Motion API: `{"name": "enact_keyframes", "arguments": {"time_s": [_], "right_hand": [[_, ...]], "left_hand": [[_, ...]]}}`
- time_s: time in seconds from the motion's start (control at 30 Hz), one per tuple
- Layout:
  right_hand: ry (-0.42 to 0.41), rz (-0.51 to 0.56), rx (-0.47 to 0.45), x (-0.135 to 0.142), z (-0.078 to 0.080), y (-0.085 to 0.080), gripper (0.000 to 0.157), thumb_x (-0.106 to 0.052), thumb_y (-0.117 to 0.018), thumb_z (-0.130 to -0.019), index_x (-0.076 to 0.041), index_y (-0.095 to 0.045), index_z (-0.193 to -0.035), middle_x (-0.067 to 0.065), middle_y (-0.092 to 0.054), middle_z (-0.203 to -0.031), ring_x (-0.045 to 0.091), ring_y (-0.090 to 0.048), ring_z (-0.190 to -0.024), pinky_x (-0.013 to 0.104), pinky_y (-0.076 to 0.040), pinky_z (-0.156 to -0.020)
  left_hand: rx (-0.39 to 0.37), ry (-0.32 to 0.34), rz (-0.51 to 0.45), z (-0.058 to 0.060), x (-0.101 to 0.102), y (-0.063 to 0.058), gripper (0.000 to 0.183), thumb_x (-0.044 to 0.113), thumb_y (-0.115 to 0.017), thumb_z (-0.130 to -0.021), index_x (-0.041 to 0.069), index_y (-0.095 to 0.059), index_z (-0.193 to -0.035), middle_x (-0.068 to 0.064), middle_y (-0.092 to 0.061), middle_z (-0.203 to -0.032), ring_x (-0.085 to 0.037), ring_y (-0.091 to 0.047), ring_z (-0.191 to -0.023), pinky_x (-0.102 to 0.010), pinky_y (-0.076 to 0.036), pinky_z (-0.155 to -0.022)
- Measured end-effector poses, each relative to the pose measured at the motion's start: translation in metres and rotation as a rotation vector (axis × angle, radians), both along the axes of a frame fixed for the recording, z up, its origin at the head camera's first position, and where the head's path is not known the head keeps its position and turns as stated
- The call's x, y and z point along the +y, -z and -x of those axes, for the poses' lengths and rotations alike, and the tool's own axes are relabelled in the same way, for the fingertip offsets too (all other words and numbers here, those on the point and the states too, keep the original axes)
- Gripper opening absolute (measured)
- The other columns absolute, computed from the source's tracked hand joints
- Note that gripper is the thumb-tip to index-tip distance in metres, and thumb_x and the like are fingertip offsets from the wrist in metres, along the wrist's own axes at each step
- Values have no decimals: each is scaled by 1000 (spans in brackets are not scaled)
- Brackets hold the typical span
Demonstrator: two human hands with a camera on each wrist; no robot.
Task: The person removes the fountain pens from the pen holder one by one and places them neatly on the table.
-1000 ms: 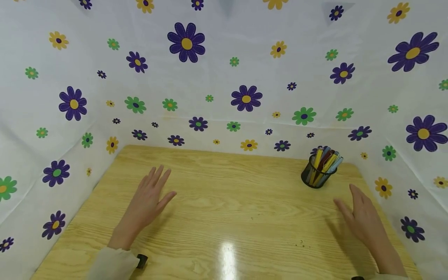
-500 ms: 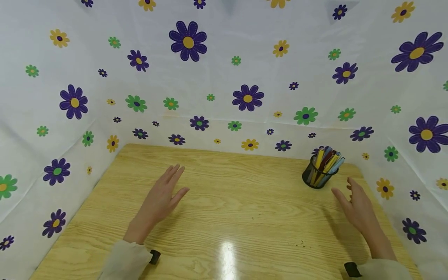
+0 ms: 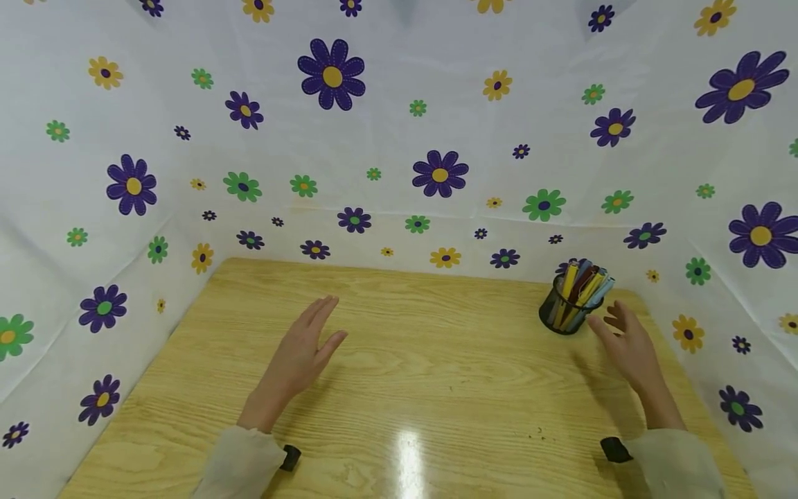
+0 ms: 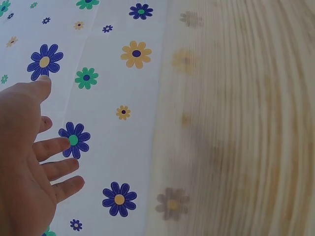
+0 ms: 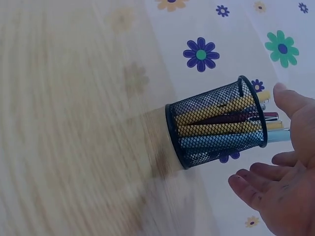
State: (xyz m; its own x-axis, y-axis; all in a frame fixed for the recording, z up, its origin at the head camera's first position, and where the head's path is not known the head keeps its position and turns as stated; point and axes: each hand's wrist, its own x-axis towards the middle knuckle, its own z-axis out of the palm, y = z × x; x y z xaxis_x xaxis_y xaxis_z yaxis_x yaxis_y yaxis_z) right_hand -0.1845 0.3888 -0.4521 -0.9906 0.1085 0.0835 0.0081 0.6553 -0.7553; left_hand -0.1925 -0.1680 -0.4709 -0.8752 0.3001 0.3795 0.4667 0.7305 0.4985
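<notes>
A black mesh pen holder stands upright at the back right of the table, filled with several pens in yellow, dark red and light blue. My right hand hovers just right of it, thumb and fingers spread apart and holding nothing. In the right wrist view the pen holder lies between the table and the thumb, with the right hand beside its rim. My left hand is over the left-middle of the table, fingers extended; the left wrist view shows the left hand with nothing in it.
The wooden table is bounded at the back and both sides by a white flower-print cloth. A few dark specks lie on the tabletop at front right. Black straps show at both cuffs.
My left hand has moved to the right, toward the middle of the table. My right hand has moved forward and slightly left, closer to the pen holder, which has stayed put.
</notes>
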Motion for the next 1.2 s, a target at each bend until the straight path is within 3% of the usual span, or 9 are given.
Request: {"name": "enact_keyframes", "arguments": {"time_s": [0.27,0.57,0.8,0.87,0.93,1.0,1.07,1.13,1.2], "right_hand": [[14,134,-36,4,15,5,95,-47,-57,-105,2,0,-164,35,-16,-164,57,-26,-145,75,-31,-110],[-9,211,-14,6,27,11,92,-42,-62,-104,-2,-7,-166,33,-23,-163,54,-26,-146,74,-26,-113],[-11,243,-8,5,39,18,90,-41,-64,-104,-7,-10,-167,30,-29,-162,47,-29,-147,68,-25,-118],[-11,243,-7,4,40,19,89,-40,-63,-104,-6,-10,-167,29,-29,-162,46,-29,-146,63,-28,-119],[-8,235,-5,4,41,19,87,-40,-63,-104,-7,-11,-166,29,-30,-162,44,-31,-146,44,-35,-120],[-6,235,0,3,41,19,86,-39,-63,-104,-7,-13,-166,28,-31,-161,43,-32,-145,23,-41,-111],[-8,236,4,3,42,19,86,-39,-63,-104,-7,-13,-166,28,-32,-161,42,-33,-145,9,-42,-98],[-10,245,3,1,42,19,87,-39,-63,-104,-7,-12,-166,28,-31,-161,43,-33,-145,8,-41,-99],[-10,256,-3,0,43,18,88,-39,-64,-104,-7,-10,-166,28,-29,-162,43,-31,-146,21,-40,-112]], "left_hand": [[-104,25,-63,6,17,0,63,38,-56,-108,7,-37,-160,-16,-40,-161,-38,-39,-146,-60,-37,-116],[-124,27,-123,10,31,6,57,34,-56,-109,11,-41,-159,-13,-46,-158,-36,-44,-144,-57,-40,-116],[-153,34,-230,9,38,10,55,34,-55,-110,8,-43,-157,-13,-50,-154,-34,-50,-138,-58,-44,-112],[-161,42,-256,10,40,9,56,34,-54,-110,7,-44,-157,-12,-51,-153,-34,-51,-137,-58,-46,-110],[-166,55,-272,11,42,9,56,35,-54,-110,6,-44,-157,-12,-52,-153,-34,-52,-136,-58,-46,-109],[-174,64,-278,11,44,9,56,36,-53,-110,6,-44,-157,-12,-52,-153,-34,-51,-137,-59,-47,-108],[-179,66,-276,12,45,9,56,36,-53,-110,6,-43,-157,-12,-52,-153,-33,-51,-137,-59,-47,-108],[-180,65,-274,12,47,10,56,36,-53,-110,7,-43,-157,-12,-52,-153,-33,-52,-136,-59,-49,-106],[-180,65,-274,13,48,12,56,36,-53,-110,7,-43,-157,-12,-52,-153,-33,-53,-136,-59,-50,-104]]}}
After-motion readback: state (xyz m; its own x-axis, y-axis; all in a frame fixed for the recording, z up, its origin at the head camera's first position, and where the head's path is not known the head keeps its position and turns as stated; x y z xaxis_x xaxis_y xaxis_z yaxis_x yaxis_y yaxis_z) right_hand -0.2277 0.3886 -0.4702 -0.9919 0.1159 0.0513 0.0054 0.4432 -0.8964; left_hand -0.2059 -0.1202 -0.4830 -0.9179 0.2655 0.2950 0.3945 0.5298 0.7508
